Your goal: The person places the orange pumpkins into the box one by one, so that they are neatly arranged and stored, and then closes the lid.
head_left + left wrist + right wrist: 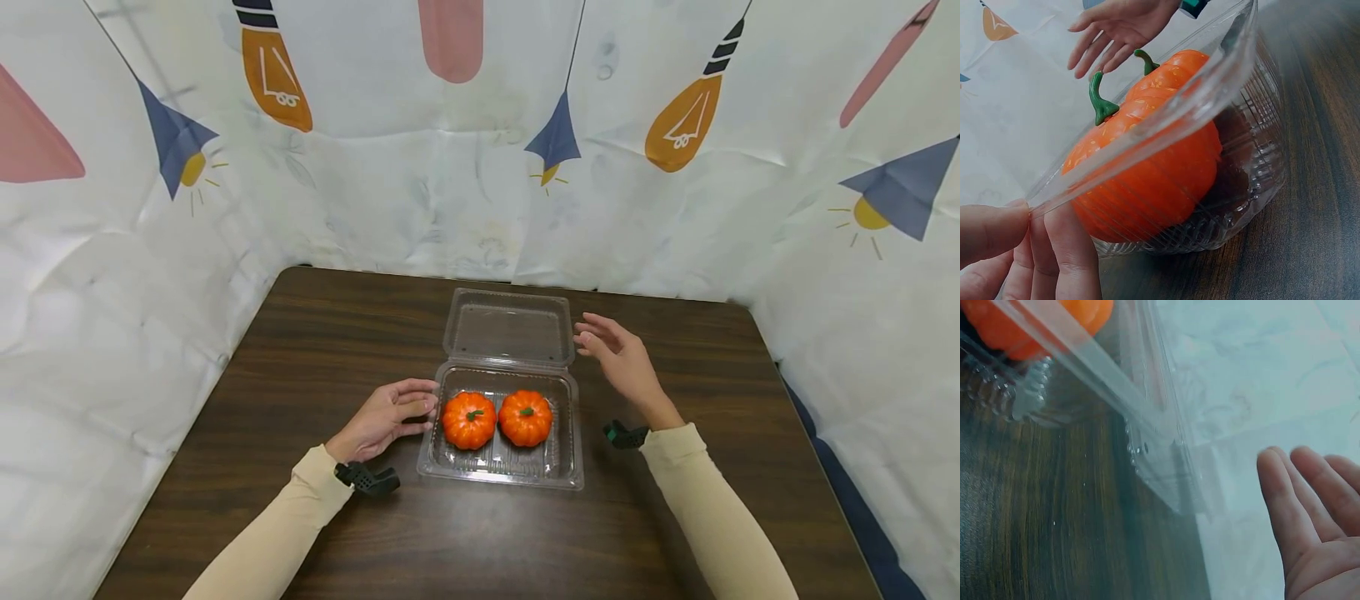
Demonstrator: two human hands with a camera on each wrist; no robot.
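A clear plastic clamshell container (504, 480) lies on the table with its lid (512, 327) folded back, away from the person. Two small orange pumpkins (469, 421) (1141, 181) with green stems sit side by side in its base. My left hand (392, 417) pinches the left rim of the base between thumb and fingers, as the left wrist view shows close up (1054, 256). To the right of the lid, my right hand (618, 354) is raised with fingers loosely extended, holding nothing. In the right wrist view, this hand (1316, 531) is apart from the container.
The dark wooden table (337, 333) is bounded at the back and sides by white cloth (375, 200) printed with lamps, bulbs and pencils. A dark wrist camera (367, 478) sits on the left wrist, another (625, 435) on the right.
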